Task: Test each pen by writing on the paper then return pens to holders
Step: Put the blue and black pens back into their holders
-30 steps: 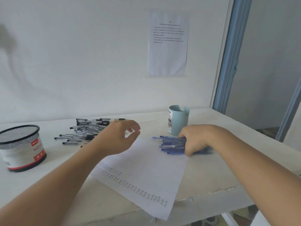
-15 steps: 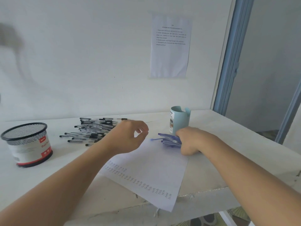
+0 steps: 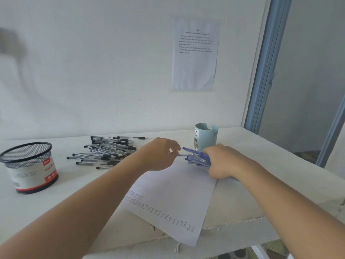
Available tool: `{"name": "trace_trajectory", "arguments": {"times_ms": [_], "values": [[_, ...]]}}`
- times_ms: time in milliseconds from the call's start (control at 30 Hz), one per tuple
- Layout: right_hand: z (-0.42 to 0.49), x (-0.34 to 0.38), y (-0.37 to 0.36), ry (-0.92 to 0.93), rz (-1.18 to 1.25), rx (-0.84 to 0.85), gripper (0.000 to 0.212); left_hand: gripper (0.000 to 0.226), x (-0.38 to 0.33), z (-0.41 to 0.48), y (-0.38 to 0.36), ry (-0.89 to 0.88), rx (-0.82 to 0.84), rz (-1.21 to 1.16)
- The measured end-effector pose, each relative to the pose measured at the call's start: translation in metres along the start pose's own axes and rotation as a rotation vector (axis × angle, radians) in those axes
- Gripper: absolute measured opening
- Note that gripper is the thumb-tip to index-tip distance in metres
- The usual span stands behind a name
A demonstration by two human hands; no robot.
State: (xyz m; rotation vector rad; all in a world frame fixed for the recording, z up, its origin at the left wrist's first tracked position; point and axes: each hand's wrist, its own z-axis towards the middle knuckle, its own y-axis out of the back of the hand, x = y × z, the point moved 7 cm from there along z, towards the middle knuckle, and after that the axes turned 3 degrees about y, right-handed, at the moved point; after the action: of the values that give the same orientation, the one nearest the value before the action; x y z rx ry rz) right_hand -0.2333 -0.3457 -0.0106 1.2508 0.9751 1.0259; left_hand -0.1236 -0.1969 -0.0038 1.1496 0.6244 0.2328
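Note:
A white paper (image 3: 175,187) with rows of small written marks lies on the table. My right hand (image 3: 222,161) grips a bunch of blue pens (image 3: 196,157) at the paper's far edge, their ends fanning out to the left. My left hand (image 3: 160,154) hovers just left of the bunch, thumb and fingers curled, pinching the tip of one blue pen. A pile of black pens (image 3: 108,152) lies on the table to the left. A light blue holder (image 3: 205,137) stands behind my right hand. A black mesh holder (image 3: 29,165) stands at the far left.
The white table (image 3: 261,150) ends in a rough front edge near the paper's lower corner. A printed sheet (image 3: 195,55) is taped on the wall. A blue door frame (image 3: 265,71) rises at the right.
My right hand has gathered the blue pens into a bunch and lifted their ends. My left hand has moved right until its fingertips meet a pen tip.

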Motion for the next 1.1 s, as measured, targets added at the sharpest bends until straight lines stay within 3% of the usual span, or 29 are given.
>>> {"name": "trace_trajectory", "arguments": {"times_ms": [167,300,400,500,633,900,1100], "values": [[-0.015,-0.013,0.034,-0.017,0.230,-0.105,0.014,0.034,-0.009,0.007,0.029,-0.009,-0.146,-0.274],[-0.014,-0.027,0.094,0.023,0.819,-0.275,0.014,0.041,-0.020,0.016,0.073,-0.023,-0.262,-0.625],[0.011,-0.039,0.136,0.065,1.197,-0.449,0.032,0.031,-0.042,0.034,0.096,-0.037,-0.291,-0.694],[0.045,-0.053,0.148,0.021,1.408,-0.627,0.038,0.034,-0.061,0.062,0.108,-0.039,-0.314,-0.686],[0.084,-0.060,0.117,-0.075,1.472,-0.727,0.021,0.051,-0.075,0.091,0.107,-0.030,-0.349,-0.648],[0.108,-0.062,0.073,-0.126,1.284,-0.658,0.022,0.035,-0.080,0.121,0.074,-0.034,-0.269,-0.623],[0.107,-0.061,0.066,-0.114,1.223,-0.586,0.024,0.047,-0.079,0.131,0.062,0.009,-0.213,-0.674]]}}
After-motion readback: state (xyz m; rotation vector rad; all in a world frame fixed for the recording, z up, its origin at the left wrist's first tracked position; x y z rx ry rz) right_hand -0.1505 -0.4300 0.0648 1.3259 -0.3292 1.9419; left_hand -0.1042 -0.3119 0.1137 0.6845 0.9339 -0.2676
